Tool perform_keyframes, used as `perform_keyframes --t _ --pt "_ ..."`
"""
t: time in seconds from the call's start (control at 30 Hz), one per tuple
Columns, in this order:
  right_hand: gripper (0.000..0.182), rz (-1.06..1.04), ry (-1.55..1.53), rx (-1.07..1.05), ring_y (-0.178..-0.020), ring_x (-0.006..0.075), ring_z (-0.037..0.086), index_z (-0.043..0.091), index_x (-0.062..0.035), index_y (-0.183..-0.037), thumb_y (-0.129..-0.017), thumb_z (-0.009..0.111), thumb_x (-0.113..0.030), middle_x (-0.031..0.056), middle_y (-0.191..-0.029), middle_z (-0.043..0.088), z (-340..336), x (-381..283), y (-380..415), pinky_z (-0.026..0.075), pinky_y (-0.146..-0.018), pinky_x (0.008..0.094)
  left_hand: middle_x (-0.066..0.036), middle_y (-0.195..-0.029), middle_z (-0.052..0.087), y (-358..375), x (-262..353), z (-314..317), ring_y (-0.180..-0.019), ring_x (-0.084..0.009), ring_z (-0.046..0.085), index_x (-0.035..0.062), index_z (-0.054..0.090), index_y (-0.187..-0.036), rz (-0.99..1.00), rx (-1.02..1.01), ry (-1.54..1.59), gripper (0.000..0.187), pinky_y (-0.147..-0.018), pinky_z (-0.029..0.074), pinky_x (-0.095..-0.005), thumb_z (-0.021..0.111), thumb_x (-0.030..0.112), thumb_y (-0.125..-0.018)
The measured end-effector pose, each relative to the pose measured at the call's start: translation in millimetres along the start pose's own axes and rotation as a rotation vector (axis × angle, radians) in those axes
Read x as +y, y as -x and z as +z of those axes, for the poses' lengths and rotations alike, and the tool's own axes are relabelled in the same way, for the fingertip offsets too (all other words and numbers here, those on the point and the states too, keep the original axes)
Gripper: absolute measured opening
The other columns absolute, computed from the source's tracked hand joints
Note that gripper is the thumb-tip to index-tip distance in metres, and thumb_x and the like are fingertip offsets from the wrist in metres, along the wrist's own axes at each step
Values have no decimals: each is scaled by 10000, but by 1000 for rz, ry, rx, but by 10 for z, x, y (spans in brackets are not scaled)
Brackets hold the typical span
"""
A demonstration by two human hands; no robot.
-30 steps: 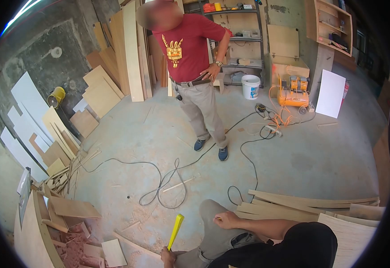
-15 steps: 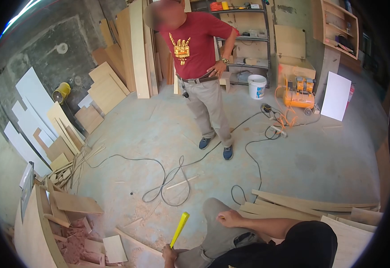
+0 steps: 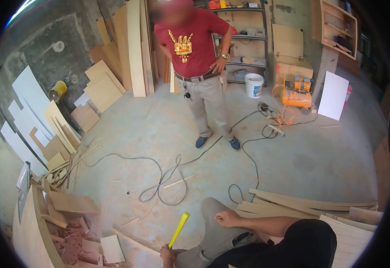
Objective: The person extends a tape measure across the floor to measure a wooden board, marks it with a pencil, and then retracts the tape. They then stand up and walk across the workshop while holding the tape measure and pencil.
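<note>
So, left hand point(image 3: 167, 254) closed around bottom end of yellow stick point(image 3: 178, 229), which angles up beside the knee | right hand point(image 3: 227, 219) resting loose on knee point(image 3: 210, 210), holding nothing | stick looks light, stiff, probably slick-ish; low end seems right spot

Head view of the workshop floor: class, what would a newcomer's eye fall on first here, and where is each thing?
First, the person in a red shirt standing at top centre, a hand on the hip. Next, the yellow tool handle at bottom centre, gripped by the left hand, while the right hand rests on the wearer's knee. Black cables loop over the dusty floor between them, and an orange compressor sits at upper right.
</note>
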State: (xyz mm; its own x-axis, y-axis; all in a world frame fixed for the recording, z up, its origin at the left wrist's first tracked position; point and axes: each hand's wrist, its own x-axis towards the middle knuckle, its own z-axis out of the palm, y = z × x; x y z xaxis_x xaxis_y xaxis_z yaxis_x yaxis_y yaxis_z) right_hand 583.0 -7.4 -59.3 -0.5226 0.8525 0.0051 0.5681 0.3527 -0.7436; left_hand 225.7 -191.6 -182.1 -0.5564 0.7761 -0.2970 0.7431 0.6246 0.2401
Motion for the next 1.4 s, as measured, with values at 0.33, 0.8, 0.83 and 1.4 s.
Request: perform_keyframes --t 0.33,0.8,0.83,1.4 --pt "289 40 -20 -4 -780 374 624 659 -98 -914 -866 530 -352 165 -805 654 95 -158 43 492 -686 450 -140 -1029 587 38 -15 -132 -1012 -341 541 98 598 -1020 30 8 -49 218 -814 470 -470 527 242 -873" --pt "291 19 -39 -64 -828 400 613 654 -77 -935 -879 490 -311 192 -865 650 -168 -148 133 479 -727 479 -118 -884 607 -399 -608 252 -754 -244 566 2 545 -1135 508 285 -211 590 -646 474 -361 705 445 -780" --pt "292 39 -28 -76 -829 401 613 655 -80 -937 -877 487 -311 191 -867 651 -175 -173 129 479 -731 482 -110 -852 602 -403 -568 270 -747 -236 568 19 547 -1049 362 183 238 434 -650 473 -351 620 390 -836" --pt "287 -80 -32 87 -670 361 609 632 -96 -801 -895 517 -341 154 -710 629 -153 -377 98 460 -592 455 -104 -824 595 566 2198 -656 -741 -202 571 51 513 -917 282 -413 1542 323 -682 491 -310 369 325 -1007"
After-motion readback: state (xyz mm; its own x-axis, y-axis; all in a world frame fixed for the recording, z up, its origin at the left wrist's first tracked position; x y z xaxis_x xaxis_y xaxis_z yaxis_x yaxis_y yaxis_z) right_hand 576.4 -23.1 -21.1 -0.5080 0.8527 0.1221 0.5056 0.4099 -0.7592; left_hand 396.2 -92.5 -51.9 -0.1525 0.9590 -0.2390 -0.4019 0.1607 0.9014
